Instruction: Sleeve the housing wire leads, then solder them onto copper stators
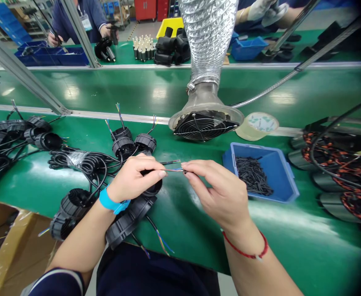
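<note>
Over the middle of the bench, my left hand (135, 176) pinches thin coloured wires (172, 169) between thumb and fingers. My right hand (219, 193) is closed at the wires' other end, with a small black piece (185, 172) at its fingertips, too small to tell exactly. Below and around my left hand lie black ribbed plastic housings (123, 142) with bare wire ends sticking out. A bundled black cable (78, 158) rests to the left of that hand. To the right of my right hand, a blue bin (280, 164) holds many short black tubes (252, 174).
A fume hood (206, 117) on a foil duct (209, 41) hangs above the bench. Behind the bin is a round translucent tub (257, 125). Wound motor stators (337, 181) stand at right, a cardboard box (22, 246) at lower left. Two people work across the bench.
</note>
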`<action>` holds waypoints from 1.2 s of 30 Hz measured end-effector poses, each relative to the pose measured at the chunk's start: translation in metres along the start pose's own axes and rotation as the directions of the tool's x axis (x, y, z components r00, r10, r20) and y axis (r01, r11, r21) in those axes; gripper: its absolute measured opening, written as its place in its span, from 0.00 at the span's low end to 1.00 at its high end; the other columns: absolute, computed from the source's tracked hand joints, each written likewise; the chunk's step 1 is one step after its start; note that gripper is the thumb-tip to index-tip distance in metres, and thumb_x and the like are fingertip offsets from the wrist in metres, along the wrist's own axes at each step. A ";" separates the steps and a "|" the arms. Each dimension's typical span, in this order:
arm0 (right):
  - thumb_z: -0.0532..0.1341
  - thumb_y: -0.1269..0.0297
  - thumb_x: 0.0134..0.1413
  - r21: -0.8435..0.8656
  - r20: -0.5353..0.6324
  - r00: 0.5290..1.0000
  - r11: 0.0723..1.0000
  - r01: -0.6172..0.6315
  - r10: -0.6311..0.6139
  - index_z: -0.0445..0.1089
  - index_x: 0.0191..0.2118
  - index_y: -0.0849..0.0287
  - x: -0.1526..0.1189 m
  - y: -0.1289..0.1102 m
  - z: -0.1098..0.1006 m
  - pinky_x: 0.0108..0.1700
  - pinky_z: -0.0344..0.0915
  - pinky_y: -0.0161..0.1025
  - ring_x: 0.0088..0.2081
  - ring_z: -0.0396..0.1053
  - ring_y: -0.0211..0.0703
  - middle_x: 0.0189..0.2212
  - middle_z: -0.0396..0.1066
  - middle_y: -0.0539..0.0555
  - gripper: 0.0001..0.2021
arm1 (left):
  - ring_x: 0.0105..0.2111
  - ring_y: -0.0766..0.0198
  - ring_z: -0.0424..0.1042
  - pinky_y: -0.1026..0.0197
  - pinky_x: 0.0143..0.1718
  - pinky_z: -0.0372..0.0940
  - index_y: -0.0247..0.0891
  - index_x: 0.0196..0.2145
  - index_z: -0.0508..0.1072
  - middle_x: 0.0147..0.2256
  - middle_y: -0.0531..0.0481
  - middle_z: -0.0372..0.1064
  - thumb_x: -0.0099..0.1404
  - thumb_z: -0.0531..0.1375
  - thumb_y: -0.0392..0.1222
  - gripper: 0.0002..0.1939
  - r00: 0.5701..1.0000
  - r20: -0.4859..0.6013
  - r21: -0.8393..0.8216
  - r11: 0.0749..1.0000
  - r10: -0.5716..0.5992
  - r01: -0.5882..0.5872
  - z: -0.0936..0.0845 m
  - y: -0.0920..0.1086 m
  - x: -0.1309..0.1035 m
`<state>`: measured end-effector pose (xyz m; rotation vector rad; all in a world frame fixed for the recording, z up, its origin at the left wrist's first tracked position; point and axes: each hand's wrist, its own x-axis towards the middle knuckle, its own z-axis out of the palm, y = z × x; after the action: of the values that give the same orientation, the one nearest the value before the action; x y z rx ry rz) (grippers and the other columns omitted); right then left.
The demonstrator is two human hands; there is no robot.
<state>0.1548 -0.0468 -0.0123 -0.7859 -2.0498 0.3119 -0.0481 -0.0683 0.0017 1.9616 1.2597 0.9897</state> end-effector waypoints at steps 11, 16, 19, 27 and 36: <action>0.61 0.75 0.56 0.113 -0.045 0.999 0.994 0.008 -0.003 0.70 0.38 0.56 -0.002 -0.001 -0.006 0.37 0.70 0.36 0.34 0.73 0.38 0.32 0.76 0.50 0.07 | 0.24 0.69 0.64 0.65 0.31 0.58 0.33 0.27 0.77 0.21 0.52 0.70 0.63 0.59 0.36 0.09 0.999 -0.008 0.014 0.999 0.045 -0.045 0.001 -0.001 0.001; 0.61 0.75 0.55 0.240 -0.046 0.988 0.961 -0.134 0.149 0.71 0.37 0.54 -0.004 -0.002 -0.005 0.38 0.69 0.34 0.34 0.72 0.36 0.32 0.74 0.48 0.07 | 0.24 0.70 0.64 0.64 0.31 0.58 0.33 0.27 0.77 0.21 0.52 0.69 0.63 0.59 0.35 0.09 0.997 0.007 0.035 0.997 0.071 -0.071 0.001 -0.001 0.000; 0.60 0.73 0.57 0.302 -0.011 0.971 0.926 -0.225 0.239 0.71 0.36 0.54 -0.006 -0.001 -0.005 0.36 0.69 0.34 0.33 0.72 0.36 0.32 0.74 0.48 0.06 | 0.24 0.70 0.63 0.64 0.31 0.58 0.33 0.28 0.77 0.21 0.52 0.68 0.63 0.59 0.36 0.09 0.997 0.010 0.040 0.997 0.073 -0.073 0.001 -0.002 0.000; 0.58 0.74 0.58 0.066 0.051 0.999 0.998 -0.003 0.000 0.68 0.36 0.58 0.000 0.001 -0.013 0.36 0.68 0.33 0.32 0.71 0.36 0.29 0.72 0.50 0.05 | 0.25 0.69 0.65 0.64 0.31 0.59 0.34 0.28 0.78 0.22 0.52 0.71 0.63 0.59 0.37 0.09 1.000 -0.019 0.032 0.999 0.016 -0.016 0.003 -0.002 0.000; 0.57 0.74 0.60 -0.054 0.100 0.991 0.994 0.096 -0.091 0.68 0.36 0.60 0.001 0.002 -0.013 0.36 0.67 0.35 0.32 0.70 0.38 0.30 0.73 0.53 0.04 | 0.27 0.68 0.67 0.64 0.32 0.61 0.34 0.30 0.77 0.25 0.50 0.71 0.66 0.56 0.41 0.13 0.998 -0.058 -0.038 0.999 -0.034 0.032 0.006 -0.005 -0.001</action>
<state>0.1658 -0.0460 -0.0053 -0.7194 -2.1887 0.2424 -0.0454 -0.0679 -0.0056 1.8902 1.2917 1.0539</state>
